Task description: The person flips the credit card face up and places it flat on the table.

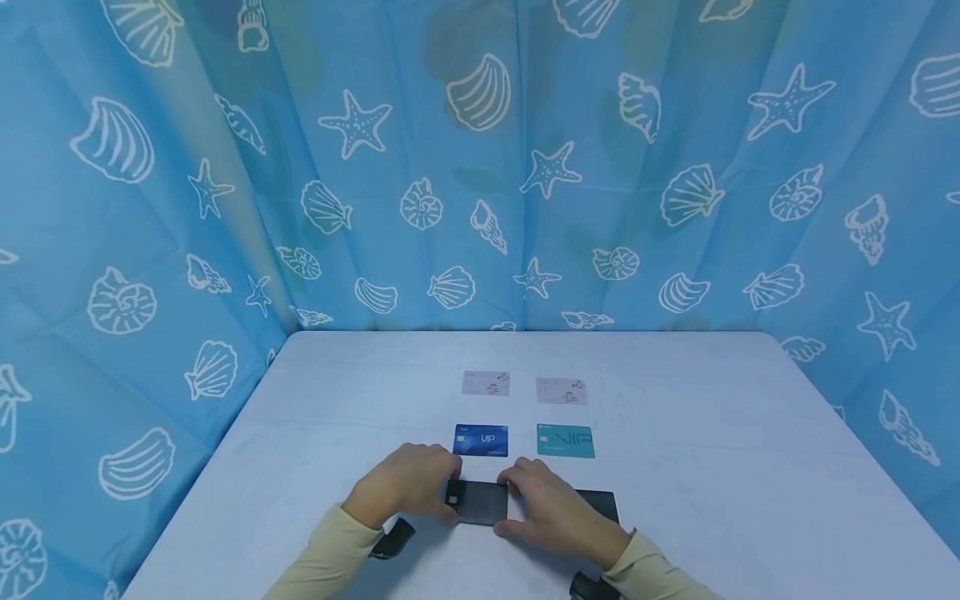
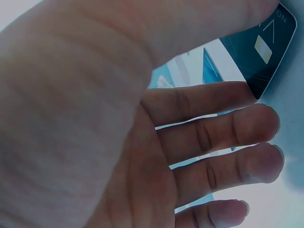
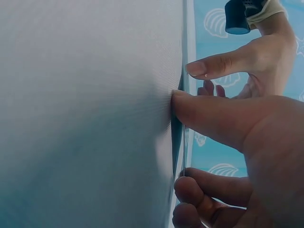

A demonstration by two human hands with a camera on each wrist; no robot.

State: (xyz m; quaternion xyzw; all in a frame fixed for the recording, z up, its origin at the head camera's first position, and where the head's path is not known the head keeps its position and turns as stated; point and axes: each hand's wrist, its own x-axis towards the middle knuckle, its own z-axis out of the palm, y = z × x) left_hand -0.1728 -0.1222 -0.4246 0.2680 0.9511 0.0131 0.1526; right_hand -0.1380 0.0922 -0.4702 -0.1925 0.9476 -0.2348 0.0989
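A black bank card (image 1: 483,503) with a chip at its left end is low over the near middle of the table in the head view. My left hand (image 1: 411,483) pinches its left end, thumb at the near corner and index finger at the far one. The right hand (image 1: 547,510) grips the opposite end between thumb and fingertips. In the left wrist view the card's dark chip corner (image 2: 242,52) shows between thumb and index finger, the other fingers stretched out. From the right wrist the card appears edge-on. A flat black item (image 1: 600,503) is partly hidden behind the right hand.
Beyond the hands lie a blue VIP card (image 1: 481,441) and a teal VIP card (image 1: 566,441). Farther back are two pale pink cards, one left (image 1: 486,383) and one right (image 1: 561,392). A blue shell-print curtain (image 1: 420,250) surrounds the white table (image 1: 712,467).
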